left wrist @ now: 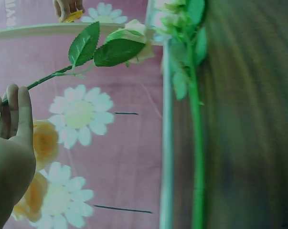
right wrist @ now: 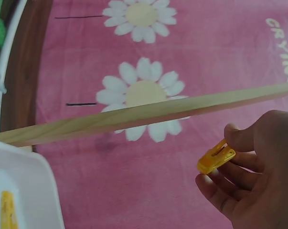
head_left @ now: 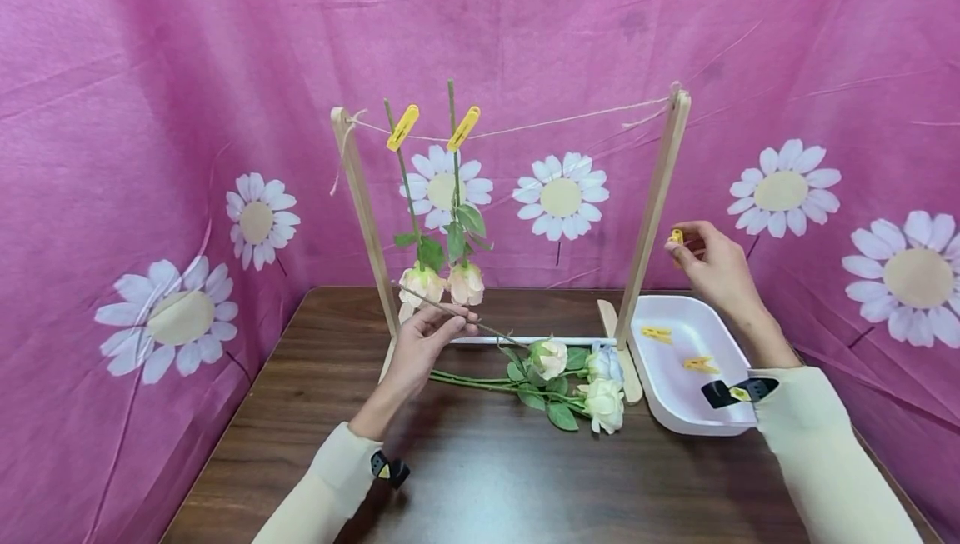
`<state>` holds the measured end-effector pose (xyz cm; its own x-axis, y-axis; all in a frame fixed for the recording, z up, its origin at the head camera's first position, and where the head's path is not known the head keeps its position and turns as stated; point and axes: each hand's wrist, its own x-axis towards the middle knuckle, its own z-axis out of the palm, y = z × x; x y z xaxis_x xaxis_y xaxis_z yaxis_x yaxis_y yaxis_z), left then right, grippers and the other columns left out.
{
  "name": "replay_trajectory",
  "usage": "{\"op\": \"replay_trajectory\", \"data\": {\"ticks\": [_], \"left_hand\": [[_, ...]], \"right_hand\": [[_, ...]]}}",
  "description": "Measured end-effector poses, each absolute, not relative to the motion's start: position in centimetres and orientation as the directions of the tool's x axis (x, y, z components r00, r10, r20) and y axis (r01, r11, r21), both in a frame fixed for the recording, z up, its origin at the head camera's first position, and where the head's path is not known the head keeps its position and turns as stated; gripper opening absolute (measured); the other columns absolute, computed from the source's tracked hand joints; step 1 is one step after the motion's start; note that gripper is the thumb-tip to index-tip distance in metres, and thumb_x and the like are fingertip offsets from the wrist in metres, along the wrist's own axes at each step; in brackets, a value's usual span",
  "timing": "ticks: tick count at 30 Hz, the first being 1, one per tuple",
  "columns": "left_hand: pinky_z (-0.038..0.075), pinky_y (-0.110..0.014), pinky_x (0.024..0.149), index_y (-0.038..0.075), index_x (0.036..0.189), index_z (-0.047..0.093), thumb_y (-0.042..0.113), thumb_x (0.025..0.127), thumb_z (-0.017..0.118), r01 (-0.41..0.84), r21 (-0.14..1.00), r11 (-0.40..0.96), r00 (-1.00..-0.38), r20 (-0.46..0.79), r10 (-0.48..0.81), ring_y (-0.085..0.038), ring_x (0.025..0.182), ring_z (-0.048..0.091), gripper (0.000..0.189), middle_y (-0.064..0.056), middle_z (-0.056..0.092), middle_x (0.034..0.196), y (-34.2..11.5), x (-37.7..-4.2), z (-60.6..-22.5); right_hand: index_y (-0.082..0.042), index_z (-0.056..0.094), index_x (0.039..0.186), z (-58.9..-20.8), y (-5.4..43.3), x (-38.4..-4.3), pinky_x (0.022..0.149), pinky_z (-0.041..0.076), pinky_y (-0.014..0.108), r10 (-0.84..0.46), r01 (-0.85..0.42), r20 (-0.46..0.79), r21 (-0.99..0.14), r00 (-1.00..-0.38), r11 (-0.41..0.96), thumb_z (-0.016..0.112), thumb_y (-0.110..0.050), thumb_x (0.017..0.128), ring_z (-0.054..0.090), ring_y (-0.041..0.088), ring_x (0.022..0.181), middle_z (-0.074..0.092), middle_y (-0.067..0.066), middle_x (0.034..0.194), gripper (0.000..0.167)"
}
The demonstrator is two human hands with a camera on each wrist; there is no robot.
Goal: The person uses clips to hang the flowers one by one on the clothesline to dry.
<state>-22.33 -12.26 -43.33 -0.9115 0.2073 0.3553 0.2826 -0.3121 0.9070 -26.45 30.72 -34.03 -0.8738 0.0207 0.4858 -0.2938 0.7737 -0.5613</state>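
A pink fabric backdrop (head_left: 562,27) borders the dark-brown wood-grain table (head_left: 487,486) at the rear, left and right. Printed daisies (head_left: 561,197), white-petalled with round cream centres, are distributed behind the table and on either side. Pale printed lettering (right wrist: 272,23) lies farther from the table than the daisies.

Draped tabletop booth, looks like a small recording set; kind of room behind it can't be told.
From here I see pink cloth (head_left: 570,27) filling left, top and right of frame, wrinkled, printed with big white daisies (head_left: 561,197); pale lettering (right wrist: 281,47) at upper right of the right-wrist view. Dark wood-grain table (head_left: 300,444) at bottom, glare lower centre. Tabletop props: wooden stand (head_left: 651,219) mid-frame, roses (head_left: 604,405) and yellow pegs (head_left: 464,128), white tray (head_left: 678,421) centre right. Black wrist devices (head_left: 390,469) on both sleeves suggest filming.
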Motion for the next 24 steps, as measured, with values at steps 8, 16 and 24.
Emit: {"op": "replay_trajectory", "data": {"ticks": [8,16,24], "left_hand": [[0.064,-0.033,0.092,-0.020,0.120,0.064,-0.001,0.101,0.068,0.366,0.904,-0.222,-0.899,0.405,0.168,-0.013,0.086,0.077,0.027,0.004,0.081,0.098,-11.4,-22.4,-40.6],[0.064,-0.032,0.090,-0.016,0.124,0.066,0.004,0.103,0.067,0.401,0.895,-0.195,-0.881,0.436,0.185,-0.010,0.085,0.073,0.029,0.007,0.081,0.099,-10.2,-22.9,-38.0],[0.063,-0.027,0.084,-0.009,0.127,0.070,0.005,0.105,0.066,0.456,0.870,-0.188,-0.849,0.489,0.199,-0.013,0.087,0.072,0.027,-0.012,0.080,0.103,-9.0,-24.1,-35.4]], "right_hand": [[0.003,0.053,0.144,-32.8,30.1,-26.0,0.072,0.041,0.007,0.083,-0.309,0.508,-0.636,-0.857,0.707,0.057,-0.023,0.109,0.050,-0.017,0.079,0.068,0.025,0.112,0.043],[0.002,0.046,0.142,-32.1,28.8,-25.4,0.082,0.036,0.018,0.039,-0.351,0.495,-0.667,-0.868,0.657,0.049,-0.032,0.114,0.047,0.000,0.096,0.059,0.009,0.117,0.045],[0.006,0.046,0.136,-31.2,26.8,-25.1,0.075,0.052,0.006,-0.006,-0.517,0.586,-0.711,-0.810,0.477,0.059,-0.015,0.110,0.060,0.000,0.087,0.062,-0.013,0.104,0.036]]}}
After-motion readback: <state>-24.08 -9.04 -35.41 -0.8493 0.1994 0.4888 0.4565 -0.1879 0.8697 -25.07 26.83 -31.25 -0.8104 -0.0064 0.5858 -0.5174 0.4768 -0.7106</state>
